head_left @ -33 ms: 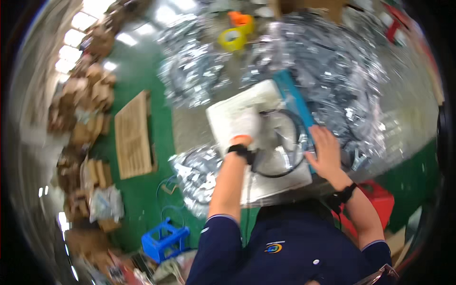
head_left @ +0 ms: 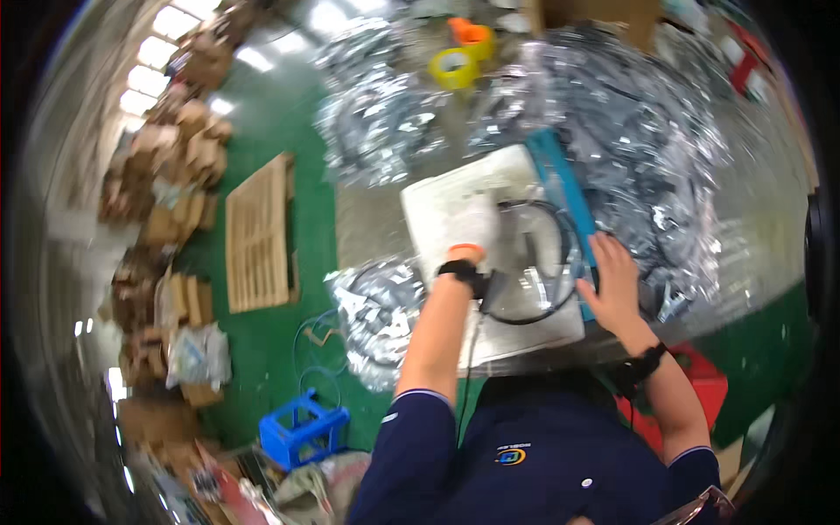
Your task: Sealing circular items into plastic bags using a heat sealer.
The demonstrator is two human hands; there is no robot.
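A coiled black cable (head_left: 573, 254) lies in a clear plastic bag (head_left: 531, 282) on a white board (head_left: 429, 206). My left hand (head_left: 472, 226), in a white glove with an orange cuff, rests at the coil's left side. Its fingers are blurred, so any grip there is hidden. A long blue bar (head_left: 560, 179) runs along the board's right edge. Across the near part of that bar lies my bare right hand (head_left: 615, 284), fingers stretched out and thumb apart, holding nothing.
Bagged cables (head_left: 630, 122) pile up right of the bar, and more bags (head_left: 381, 105) lie at the far left. One bagged coil (head_left: 381, 315) sits at the table's near left edge. Yellow tape rolls (head_left: 455, 68) stand at the back. A blue stool (head_left: 304, 430) and wooden pallet (head_left: 258, 236) are on the floor.
The whole view has shifted slightly, so the scene sits a little farther right. Both hands keep nearly the same places against the board and the blue bar.
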